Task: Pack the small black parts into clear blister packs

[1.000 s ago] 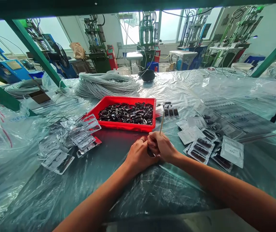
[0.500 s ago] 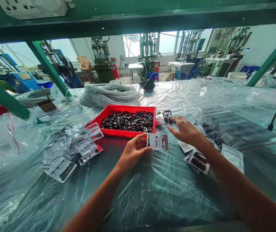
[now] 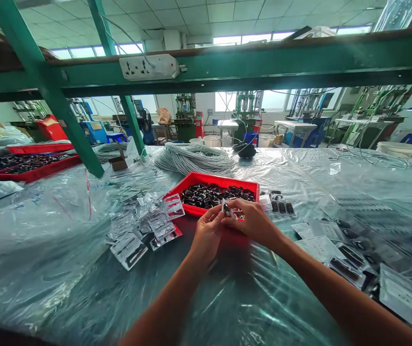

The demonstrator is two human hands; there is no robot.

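Observation:
My left hand (image 3: 209,231) and my right hand (image 3: 252,221) meet just in front of the red tray (image 3: 195,179), both pinching a small clear packet (image 3: 226,208) held edge-on between them. The tray is filled with small dark parts (image 3: 213,194). A thin stick (image 3: 274,257) lies on the plastic sheet under my right wrist.
Filled packets (image 3: 144,226) are heaped left of the tray, more packets (image 3: 343,259) lie to the right. A grey cable coil (image 3: 195,158) sits behind the tray. Another red tray (image 3: 26,166) stands far left. A green frame beam with a power strip (image 3: 150,66) runs overhead.
The view has tilted up. My right hand came back from the loose parts right of the tray and joined my left hand on the packet, which now stands edge-on instead of flat.

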